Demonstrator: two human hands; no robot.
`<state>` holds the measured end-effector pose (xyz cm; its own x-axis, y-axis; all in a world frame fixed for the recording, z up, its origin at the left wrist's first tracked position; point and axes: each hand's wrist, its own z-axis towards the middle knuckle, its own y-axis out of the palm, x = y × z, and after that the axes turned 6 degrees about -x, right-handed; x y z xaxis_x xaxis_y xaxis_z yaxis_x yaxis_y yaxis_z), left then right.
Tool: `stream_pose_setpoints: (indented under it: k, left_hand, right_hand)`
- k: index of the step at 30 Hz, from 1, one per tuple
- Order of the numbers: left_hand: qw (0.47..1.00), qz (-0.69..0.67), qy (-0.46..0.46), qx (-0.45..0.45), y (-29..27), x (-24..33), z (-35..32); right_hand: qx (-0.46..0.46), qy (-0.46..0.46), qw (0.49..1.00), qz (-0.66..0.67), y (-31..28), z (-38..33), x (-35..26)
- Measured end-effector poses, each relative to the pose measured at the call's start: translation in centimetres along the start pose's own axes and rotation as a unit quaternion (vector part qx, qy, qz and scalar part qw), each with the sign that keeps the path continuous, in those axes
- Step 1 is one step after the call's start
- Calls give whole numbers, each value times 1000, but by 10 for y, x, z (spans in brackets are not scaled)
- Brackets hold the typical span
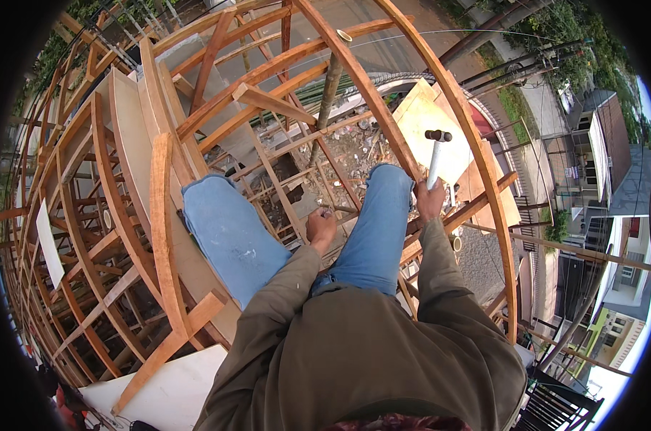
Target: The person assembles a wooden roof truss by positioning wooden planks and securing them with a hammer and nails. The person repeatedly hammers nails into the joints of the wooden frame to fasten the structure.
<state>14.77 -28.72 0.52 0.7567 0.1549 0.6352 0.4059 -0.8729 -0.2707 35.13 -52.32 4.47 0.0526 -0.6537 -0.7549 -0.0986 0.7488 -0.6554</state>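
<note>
Nailing looks in hand: left hand (320,224) pinches a small nail against the orange-brown timber roof frame (383,115); right hand (430,199) grips a white-handled, black-headed hammer (436,154) raised above that frame. A square, controlled strike seems called for.

packages: none | labels: none | signs: none | screens: none | view: timber frame, street below
</note>
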Motion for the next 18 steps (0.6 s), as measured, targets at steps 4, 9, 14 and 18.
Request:
stream_pose_setpoints:
  k: [4,9,14,18]
  left_hand:
    - [1000,14,7,-25,6,-4,2]
    - [999,16,26,-33,9,-8,7]
    - [999,-17,32,-4,11,-2,2]
    - [997,-26,72,-12,17,2,6]
  right_hand:
    - [-34,60,993,-97,-18,-34,48]
    - [-95,135,959,-231,-26,-39,75]
    - [-159,162,966,-127,-26,-37,68]
    - [-136,160,973,-95,-23,-36,57]
